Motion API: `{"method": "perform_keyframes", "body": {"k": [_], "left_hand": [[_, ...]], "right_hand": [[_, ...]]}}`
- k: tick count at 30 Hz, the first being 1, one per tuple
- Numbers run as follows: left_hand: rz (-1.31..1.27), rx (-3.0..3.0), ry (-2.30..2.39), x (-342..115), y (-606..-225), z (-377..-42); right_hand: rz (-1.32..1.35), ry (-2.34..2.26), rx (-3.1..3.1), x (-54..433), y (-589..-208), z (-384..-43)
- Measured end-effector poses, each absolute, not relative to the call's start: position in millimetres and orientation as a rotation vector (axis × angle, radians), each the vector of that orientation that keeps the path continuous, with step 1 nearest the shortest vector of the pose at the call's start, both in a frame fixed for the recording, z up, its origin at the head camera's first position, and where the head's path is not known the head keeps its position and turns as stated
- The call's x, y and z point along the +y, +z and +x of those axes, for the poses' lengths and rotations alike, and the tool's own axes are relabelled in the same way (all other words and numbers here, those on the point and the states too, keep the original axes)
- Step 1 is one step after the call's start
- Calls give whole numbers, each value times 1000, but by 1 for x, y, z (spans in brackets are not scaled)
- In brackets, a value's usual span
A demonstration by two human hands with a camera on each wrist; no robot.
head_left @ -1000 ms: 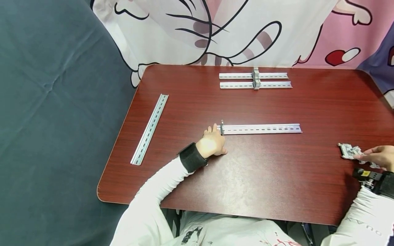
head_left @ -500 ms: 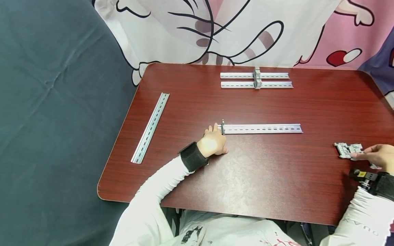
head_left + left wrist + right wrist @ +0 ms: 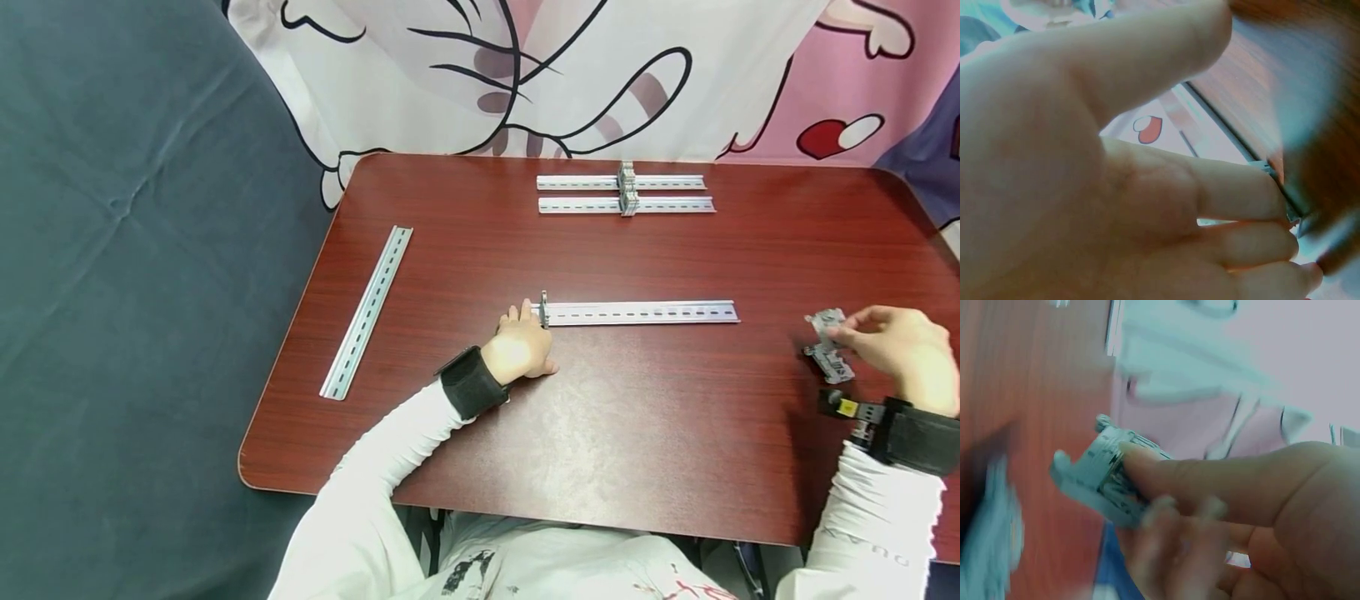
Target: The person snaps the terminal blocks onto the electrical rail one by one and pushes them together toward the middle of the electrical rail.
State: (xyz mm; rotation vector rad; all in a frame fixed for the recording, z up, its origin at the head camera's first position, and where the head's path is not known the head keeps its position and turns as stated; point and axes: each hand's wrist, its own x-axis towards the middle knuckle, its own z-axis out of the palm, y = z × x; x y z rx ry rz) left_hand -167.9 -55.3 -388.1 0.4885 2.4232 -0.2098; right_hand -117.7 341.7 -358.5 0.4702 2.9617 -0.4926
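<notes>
The right hand pinches a pale grey plastic block, newly lifted, seemingly free to carry; the straight-fingered left hand stays at the silver slotted metal rail.

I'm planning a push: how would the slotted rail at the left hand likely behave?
The slotted rail looks metallic and straight, so probably stiff. Lying flat on the smooth-looking table, it would likely slide rather than roll. Its slots suggest it's fairly light.
</notes>
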Motion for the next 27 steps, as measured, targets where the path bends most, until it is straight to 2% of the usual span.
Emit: {"method": "perform_keyframes", "body": {"k": [13, 19, 27], "left_hand": [[487, 2421, -230, -55, -387, -167], [483, 2418, -247, -55, -387, -167], [475, 2431, -252, -55, -387, -165]], "right_hand": [[-284, -609, 2841, 196, -370, -170], [-372, -617, 2788, 146, -368, -179], [-383, -623, 2756, 107, -376, -187]]}}
